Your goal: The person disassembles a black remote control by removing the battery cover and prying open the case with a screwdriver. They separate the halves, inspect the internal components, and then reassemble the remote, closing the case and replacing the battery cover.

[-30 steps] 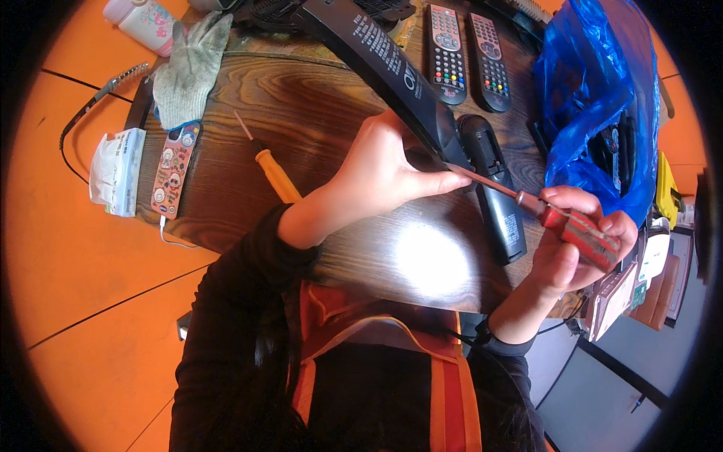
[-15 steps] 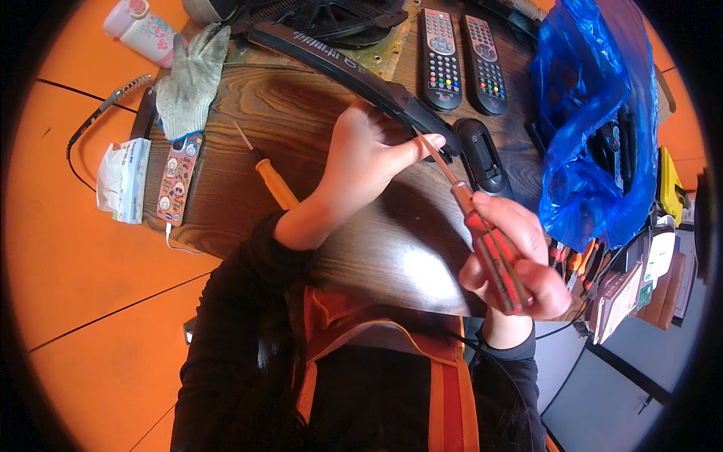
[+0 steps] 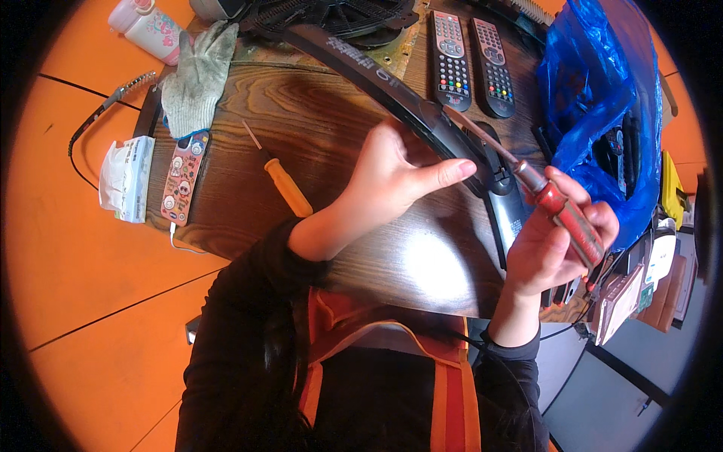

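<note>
My left hand (image 3: 395,173) grips a long, curved black strip (image 3: 376,83) that looks like a wiper blade. Its thumb stretches along the near edge, and the fingers are partly hidden behind the strip. White marks are printed on the far part, and a bulkier fitting (image 3: 498,172) sits at the near end. In my closed right hand (image 3: 546,252) is a screwdriver (image 3: 568,218) with a red handle. Its shaft points up and left across the strip's near part; whether the tip touches it I cannot tell. A yellow-handled screwdriver (image 3: 288,188) lies on the table left of my left hand.
Two remote controls (image 3: 452,60) lie at the back. A blue plastic bag (image 3: 587,98) stands at the right, with tools below it. On the left are a grey glove (image 3: 197,83), a patterned phone case (image 3: 184,181), a tissue pack (image 3: 128,181) and a bottle (image 3: 147,32).
Both hands have shifted right, carrying the black strip and red screwdriver along. My right hand has also risen, and the screwdriver now leans more to the left.
</note>
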Tool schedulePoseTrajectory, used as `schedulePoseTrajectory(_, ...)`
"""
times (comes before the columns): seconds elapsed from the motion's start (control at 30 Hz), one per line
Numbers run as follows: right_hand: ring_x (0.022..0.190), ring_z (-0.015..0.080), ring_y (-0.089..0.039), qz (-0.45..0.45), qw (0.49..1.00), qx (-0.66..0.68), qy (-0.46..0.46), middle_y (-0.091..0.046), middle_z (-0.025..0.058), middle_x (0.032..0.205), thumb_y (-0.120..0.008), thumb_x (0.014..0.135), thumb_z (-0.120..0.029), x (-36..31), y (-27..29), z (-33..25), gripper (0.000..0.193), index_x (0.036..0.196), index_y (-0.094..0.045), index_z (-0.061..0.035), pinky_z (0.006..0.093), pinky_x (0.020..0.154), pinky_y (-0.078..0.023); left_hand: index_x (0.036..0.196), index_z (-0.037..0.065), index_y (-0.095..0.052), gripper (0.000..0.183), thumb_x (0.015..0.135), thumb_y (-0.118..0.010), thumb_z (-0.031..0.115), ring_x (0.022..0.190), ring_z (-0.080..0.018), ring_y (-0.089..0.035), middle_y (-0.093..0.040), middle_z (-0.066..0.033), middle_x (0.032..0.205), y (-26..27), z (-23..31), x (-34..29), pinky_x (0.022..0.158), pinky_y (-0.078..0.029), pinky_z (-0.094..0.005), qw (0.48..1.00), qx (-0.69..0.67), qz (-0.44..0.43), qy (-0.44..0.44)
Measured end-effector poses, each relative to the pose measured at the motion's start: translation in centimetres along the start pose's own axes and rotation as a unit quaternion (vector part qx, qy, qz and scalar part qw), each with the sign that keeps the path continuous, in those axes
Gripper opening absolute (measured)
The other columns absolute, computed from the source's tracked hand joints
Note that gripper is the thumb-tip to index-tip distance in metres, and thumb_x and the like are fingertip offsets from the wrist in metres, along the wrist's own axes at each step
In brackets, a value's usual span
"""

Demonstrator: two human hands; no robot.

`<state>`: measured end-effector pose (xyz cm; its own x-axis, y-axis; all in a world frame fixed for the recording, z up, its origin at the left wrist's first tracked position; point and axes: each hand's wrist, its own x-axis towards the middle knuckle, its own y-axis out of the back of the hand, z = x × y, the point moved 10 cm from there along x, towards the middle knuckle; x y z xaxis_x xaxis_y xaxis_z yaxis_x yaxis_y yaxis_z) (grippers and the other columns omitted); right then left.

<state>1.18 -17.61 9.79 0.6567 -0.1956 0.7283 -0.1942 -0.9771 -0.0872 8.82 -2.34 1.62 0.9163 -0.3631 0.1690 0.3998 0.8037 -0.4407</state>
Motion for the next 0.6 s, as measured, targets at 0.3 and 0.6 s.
schedulePoseTrajectory(0.3, 0.083, 0.0327, -0.058, 0.1, 0.983, 0.147, -0.037, -0.054, 0.0275, 0.092, -0.058, 0.083, -0.035, 0.5, 4.2, 1.0, 0.049, 0.112, -0.036, -0.0015, 0.0401, 0.074, -0.053, 0.096, 0.0, -0.057, 0.027, 0.08, -0.067, 0.019, 0.084, -0.011, -0.057, -0.06, -0.0066, 0.09, 0.8, -1.5, -0.4, 0.076, -0.046, -0.0234, 0.986, -0.137, 0.065, 0.076)
schedulePoseTrajectory(0.6, 0.074, 0.0312, -0.06, 0.049, 0.999, -0.008, -0.001, -0.057, 0.0264, 0.083, -0.063, 0.081, -0.032, 0.5, 2.8, -0.5, 0.052, 0.111, -0.03, -0.0059, 0.0309, 0.06, -0.051, 0.094, 0.001, -0.057, 0.025, 0.078, -0.068, 0.016, 0.082, -0.0109, -0.056, -0.06, -0.0049, 0.089, 1.5, -0.6, -0.2, 0.076, -0.044, -0.0241, 0.994, -0.063, 0.086, 0.033)
